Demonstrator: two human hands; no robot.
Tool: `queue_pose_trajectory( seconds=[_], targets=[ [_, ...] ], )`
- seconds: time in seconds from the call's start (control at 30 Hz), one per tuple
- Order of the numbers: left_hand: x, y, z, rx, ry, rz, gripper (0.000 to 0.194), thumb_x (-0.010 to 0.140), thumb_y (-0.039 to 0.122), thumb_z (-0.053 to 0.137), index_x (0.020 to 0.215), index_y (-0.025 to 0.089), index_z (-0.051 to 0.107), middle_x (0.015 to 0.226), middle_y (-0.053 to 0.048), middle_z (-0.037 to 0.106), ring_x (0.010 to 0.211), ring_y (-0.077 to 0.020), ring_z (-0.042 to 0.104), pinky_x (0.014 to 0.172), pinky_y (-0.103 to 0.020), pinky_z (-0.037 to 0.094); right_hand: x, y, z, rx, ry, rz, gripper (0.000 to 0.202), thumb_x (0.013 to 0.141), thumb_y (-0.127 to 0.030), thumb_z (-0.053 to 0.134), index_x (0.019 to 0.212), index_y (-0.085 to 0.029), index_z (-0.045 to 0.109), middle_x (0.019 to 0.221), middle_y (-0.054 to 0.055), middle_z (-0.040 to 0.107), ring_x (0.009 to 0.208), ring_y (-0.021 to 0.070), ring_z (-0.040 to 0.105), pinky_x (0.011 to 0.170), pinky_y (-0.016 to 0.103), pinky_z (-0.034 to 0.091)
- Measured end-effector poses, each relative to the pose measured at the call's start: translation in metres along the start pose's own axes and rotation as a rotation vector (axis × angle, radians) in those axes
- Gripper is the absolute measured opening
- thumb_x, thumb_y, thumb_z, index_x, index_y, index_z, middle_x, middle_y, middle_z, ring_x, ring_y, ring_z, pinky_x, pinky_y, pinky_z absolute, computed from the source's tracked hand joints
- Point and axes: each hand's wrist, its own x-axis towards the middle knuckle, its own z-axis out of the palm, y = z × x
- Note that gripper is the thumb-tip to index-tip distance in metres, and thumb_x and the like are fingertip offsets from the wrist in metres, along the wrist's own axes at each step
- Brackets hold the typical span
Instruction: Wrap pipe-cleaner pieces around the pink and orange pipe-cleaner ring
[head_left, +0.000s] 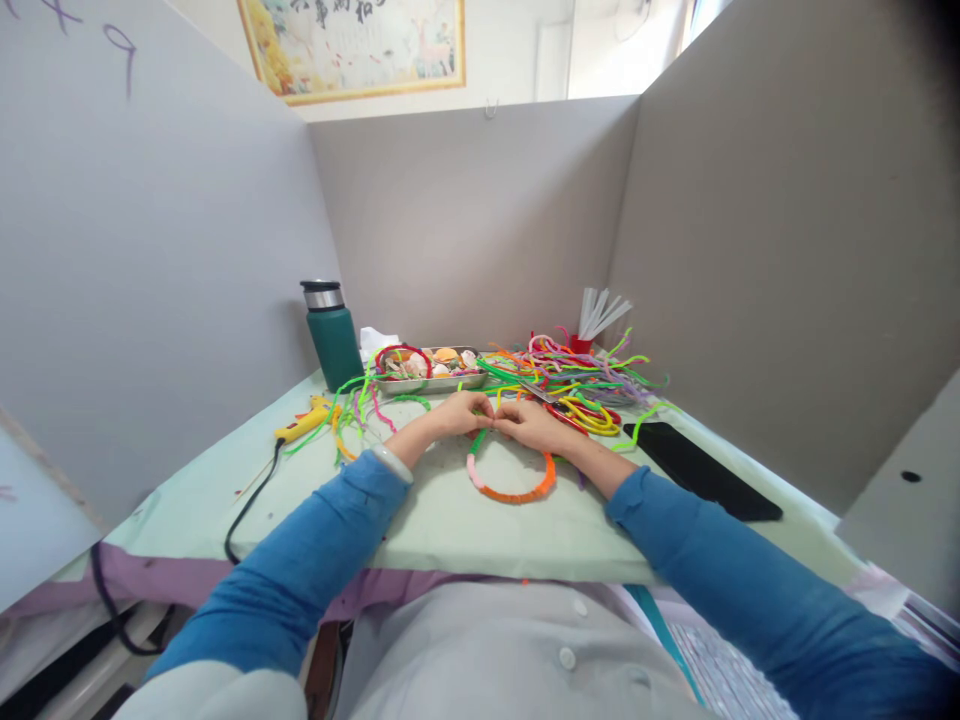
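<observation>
A ring wrapped in pipe cleaner (519, 498) lies near the middle of the table, with orange, pale pink and green stretches. My left hand (460, 413) pinches at its far left side, above the green stretch. Beside it, my right hand (527, 424) is closed at the top of the ring, fingertips meeting those of the left. The fingers cover the far part of the ring, so the exact strand between them is hidden. Just beyond the right hand are scissors (540, 394) and a coil of yellow pipe cleaners (589, 416).
A metal tray (442, 384) of shells stands behind the hands, beside a heap of pipe cleaners (574, 365). A red cup (581, 344) holds translucent sticks. Left are a green bottle (334, 345) and corded yellow glue gun (306, 421); right, a black slab (697, 470). Grey partitions (472, 220) surround the table.
</observation>
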Motion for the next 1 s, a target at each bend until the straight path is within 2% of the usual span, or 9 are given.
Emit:
queue_pose_trajectory(
  seconds=[0.6, 1.0],
  targets=[
    [0.0029, -0.0053, -0.0001, 0.046, -0.010, 0.046, 0.020, 0.064, 0.028, 0.055, 0.076, 0.012, 0.055, 0.062, 0.001, 0.053, 0.049, -0.0076, 0.047, 0.045, -0.018, 0.035, -0.0009, -0.0036, -0.0011, -0.095, 0.000, -0.023, 0.028, 0.078, -0.037, 0.044, 0.069, -0.013, 0.056, 0.063, 0.001, 0.054, 0.058, 0.0099, 0.042, 0.052, 0.020, 0.027],
    [0.0041, -0.0075, 0.0005, 0.049, -0.009, 0.050, 0.022, 0.064, 0.030, 0.055, 0.077, 0.012, 0.056, 0.063, 0.001, 0.054, 0.049, -0.0076, 0.046, 0.045, -0.017, 0.035, -0.0006, -0.0025, -0.0002, -0.095, 0.004, -0.030, 0.025, 0.077, -0.035, 0.045, 0.068, -0.014, 0.056, 0.063, 0.001, 0.054, 0.059, 0.0106, 0.043, 0.053, 0.021, 0.028]
  ],
)
